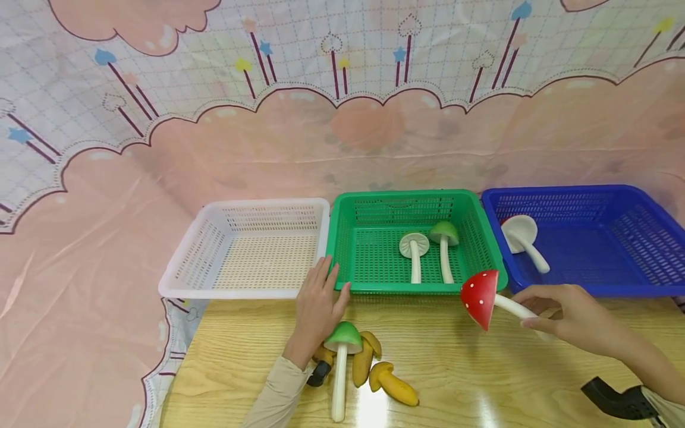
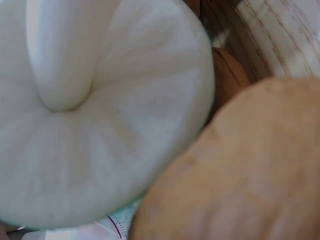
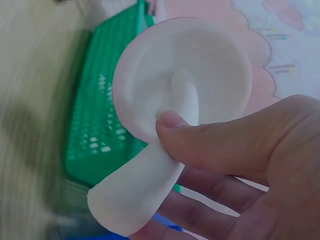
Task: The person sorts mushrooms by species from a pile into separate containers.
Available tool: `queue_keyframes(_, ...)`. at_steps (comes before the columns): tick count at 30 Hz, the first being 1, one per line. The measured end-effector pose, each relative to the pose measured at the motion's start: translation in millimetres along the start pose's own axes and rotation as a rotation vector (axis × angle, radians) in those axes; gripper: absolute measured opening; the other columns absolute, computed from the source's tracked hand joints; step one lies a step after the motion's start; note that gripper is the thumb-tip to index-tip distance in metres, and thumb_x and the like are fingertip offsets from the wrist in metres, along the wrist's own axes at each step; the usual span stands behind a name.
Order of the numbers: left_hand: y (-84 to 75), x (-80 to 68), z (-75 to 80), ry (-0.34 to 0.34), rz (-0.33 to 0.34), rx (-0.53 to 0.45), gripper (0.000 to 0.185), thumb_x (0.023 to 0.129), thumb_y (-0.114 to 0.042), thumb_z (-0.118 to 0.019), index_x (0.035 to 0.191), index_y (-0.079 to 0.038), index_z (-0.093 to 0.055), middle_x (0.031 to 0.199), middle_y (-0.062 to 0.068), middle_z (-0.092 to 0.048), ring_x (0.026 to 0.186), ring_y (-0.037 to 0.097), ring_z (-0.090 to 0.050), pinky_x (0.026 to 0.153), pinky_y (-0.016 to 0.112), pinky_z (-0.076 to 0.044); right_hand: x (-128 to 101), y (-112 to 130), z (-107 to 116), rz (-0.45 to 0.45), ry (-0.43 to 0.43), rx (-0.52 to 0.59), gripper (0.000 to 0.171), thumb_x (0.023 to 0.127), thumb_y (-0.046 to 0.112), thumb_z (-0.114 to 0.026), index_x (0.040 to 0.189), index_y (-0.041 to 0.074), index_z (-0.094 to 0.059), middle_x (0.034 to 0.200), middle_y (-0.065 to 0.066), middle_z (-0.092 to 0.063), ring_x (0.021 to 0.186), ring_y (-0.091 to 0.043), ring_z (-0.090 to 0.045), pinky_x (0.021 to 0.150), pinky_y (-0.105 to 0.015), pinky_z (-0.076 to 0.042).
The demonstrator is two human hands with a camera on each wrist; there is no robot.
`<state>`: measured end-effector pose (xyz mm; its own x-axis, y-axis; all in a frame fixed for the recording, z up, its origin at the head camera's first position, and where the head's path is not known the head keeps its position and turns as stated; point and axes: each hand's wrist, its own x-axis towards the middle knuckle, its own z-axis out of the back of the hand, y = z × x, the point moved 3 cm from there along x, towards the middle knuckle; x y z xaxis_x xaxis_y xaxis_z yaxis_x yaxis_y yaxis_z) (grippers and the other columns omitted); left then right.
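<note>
Fingers of the right hand (image 1: 575, 321) pinch a red-capped toadstool (image 1: 480, 299) near the green basket (image 1: 374, 288); left hand (image 1: 318, 306) spread at its left corner.

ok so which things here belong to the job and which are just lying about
Likely in the job:
red-capped mushroom, held
loose green-capped mushroom
yellow-brown mushrooms
white basket 
green basket and the mushrooms inside
blue basket and its white-stemmed mushroom

Apparently just surroundings:
patterned cloth
wooden table
black wrist devices
</note>
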<state>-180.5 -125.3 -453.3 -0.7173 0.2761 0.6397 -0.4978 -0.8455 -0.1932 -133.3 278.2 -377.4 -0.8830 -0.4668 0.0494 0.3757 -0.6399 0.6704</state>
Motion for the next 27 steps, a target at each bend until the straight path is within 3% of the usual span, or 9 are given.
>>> queue_keyframes(4, -0.3, -0.7, 0.4, -0.006, -0.002, 0.001, 0.046, 0.092, -0.031, -0.058, 0.119, 0.007, -0.062, 0.132, 0.022, -0.052, 0.125, 0.036, -0.047, 0.100, 0.051, -0.040, -1, -3, 12, -0.075, -0.033, -0.056, 0.031, 0.076, 0.011, -0.078, 0.105, 0.008, -0.067, 0.082, 0.011, -0.067, 0.073, -0.002, -0.064, 0.060, -0.025, -0.054)
queue_keyframes(10, -1.1, -1.5, 1.4, 0.007, 0.011, -0.003, 0.045, 0.092, -0.029, -0.057, 0.119, 0.006, -0.062, 0.133, 0.021, -0.052, 0.126, 0.035, -0.046, 0.103, 0.049, -0.038, -3, -8, 31, -0.214, -0.044, -0.081, 0.038, 0.079, 0.018, -0.077, 0.113, 0.007, -0.065, 0.087, 0.000, -0.068, 0.085, -0.032, -0.068, 0.060, -0.035, -0.054)
queue_keyframes(14, -0.7, -1.4, 1.4, 0.013, 0.018, -0.006, 0.046, 0.092, -0.030, -0.056, 0.120, 0.006, -0.062, 0.134, 0.021, -0.052, 0.127, 0.034, -0.046, 0.103, 0.048, -0.038, -2, -12, 41, -0.261, -0.055, -0.078, 0.042, 0.080, 0.018, -0.076, 0.116, 0.003, -0.063, 0.091, -0.006, -0.069, 0.090, -0.041, -0.065, 0.057, -0.030, -0.053)
queue_keyframes(17, -0.7, -0.8, 1.6, 0.007, 0.015, -0.006, 0.045, 0.092, -0.030, -0.057, 0.120, 0.006, -0.062, 0.133, 0.021, -0.052, 0.126, 0.035, -0.046, 0.103, 0.049, -0.038, 0, -13, 46, -0.292, -0.062, -0.078, 0.043, 0.081, 0.018, -0.075, 0.118, 0.001, -0.062, 0.092, -0.010, -0.069, 0.088, -0.040, -0.066, 0.056, -0.029, -0.053)
queue_keyframes(23, -0.6, 0.3, 1.7, 0.000, 0.007, -0.005, 0.046, 0.092, -0.031, -0.057, 0.119, 0.006, -0.062, 0.132, 0.022, -0.052, 0.125, 0.036, -0.047, 0.101, 0.050, -0.040, 4, -19, 56, -0.327, -0.098, -0.086, 0.041, 0.083, 0.019, -0.074, 0.117, 0.000, -0.062, 0.089, -0.009, -0.069, 0.074, -0.017, -0.066, 0.053, -0.028, -0.053)
queue_keyframes(27, -1.0, 1.7, 2.1, 0.007, 0.009, -0.002, 0.046, 0.092, -0.032, -0.057, 0.119, 0.006, -0.062, 0.132, 0.022, -0.052, 0.125, 0.035, -0.047, 0.101, 0.050, -0.040, 5, -25, 63, -0.338, -0.119, -0.097, 0.041, 0.084, 0.022, -0.074, 0.116, 0.001, -0.062, 0.091, -0.012, -0.068, 0.077, -0.026, -0.067, 0.052, -0.028, -0.052)
